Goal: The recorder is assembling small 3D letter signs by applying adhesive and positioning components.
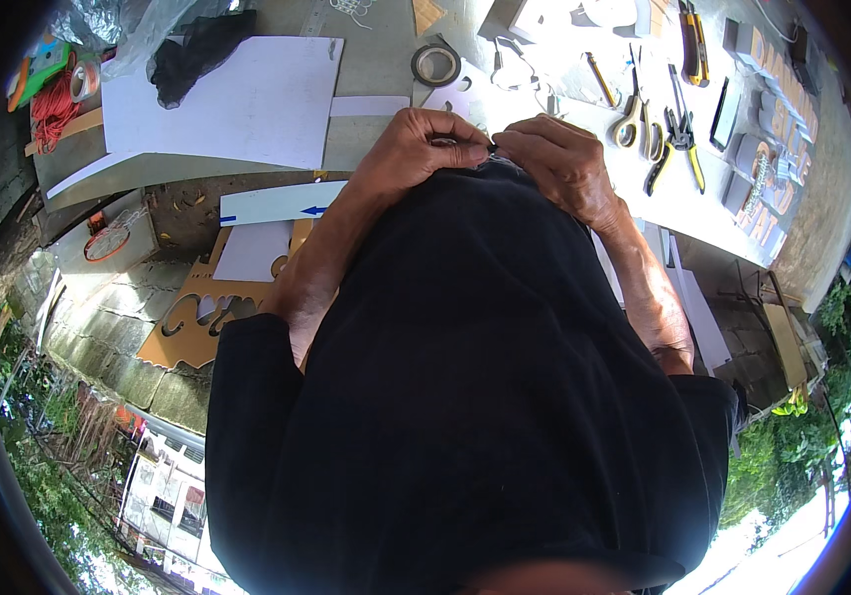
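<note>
I see both hands meeting at the top hem of the black shirt [475, 377], above the table edge. My left hand [416, 149] curls shut, its fingertips [465, 139] pinching a small dark piece [492, 149]. My right hand [559, 164] pinches it from the other side. Scissors [629, 119] lie just beyond on the white table [664, 198].

1. A large white rectangular sheet of board [222, 99] lies on the grey desk [376, 59], with crumpled black fabric [197, 50] on its upper edge.
2. A roll of grey tape [435, 64] lies right of the sheet.
3. Scissors with pale handles [630, 119] lie beside yellow-handled pliers [678, 139].
4. A brown cardboard cut-out [192, 327] lies lower left.
</note>
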A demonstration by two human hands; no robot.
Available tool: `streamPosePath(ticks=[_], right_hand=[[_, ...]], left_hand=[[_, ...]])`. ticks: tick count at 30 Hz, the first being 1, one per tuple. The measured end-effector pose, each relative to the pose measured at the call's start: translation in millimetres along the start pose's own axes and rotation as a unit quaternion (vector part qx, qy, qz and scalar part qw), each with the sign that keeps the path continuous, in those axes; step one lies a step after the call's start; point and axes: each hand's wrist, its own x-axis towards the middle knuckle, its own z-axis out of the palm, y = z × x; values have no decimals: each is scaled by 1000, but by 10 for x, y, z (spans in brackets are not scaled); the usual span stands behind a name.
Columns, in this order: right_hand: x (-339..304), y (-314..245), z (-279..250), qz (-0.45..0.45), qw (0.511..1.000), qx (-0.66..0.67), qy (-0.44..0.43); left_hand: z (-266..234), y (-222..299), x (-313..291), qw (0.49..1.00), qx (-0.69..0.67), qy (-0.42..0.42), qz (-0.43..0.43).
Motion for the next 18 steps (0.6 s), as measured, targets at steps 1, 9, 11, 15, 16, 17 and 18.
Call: streamPosePath(ticks=[1,9,11,15,16,17,18], right_hand=[[-5,-1,8,6,1000,13,4],[34,-68,8,149,981,126,-11],[22,-46,18,194,968,159,-26],[38,-120,-11,308,921,232,-51],[52,-138,-24,333,909,244,-56],[56,-150,-31,357,896,256,-60],[45,-148,-27,357,897,256,-60]], left_hand=[[19,18,-16,1000,17,6,15],[59,14,-34,964,212,56,150],[73,-28,-22,911,305,91,260],[105,64,-35,885,354,72,293],[113,73,-37,888,351,72,289],[121,82,-38,890,349,72,284],[126,92,-36,890,349,72,284]])
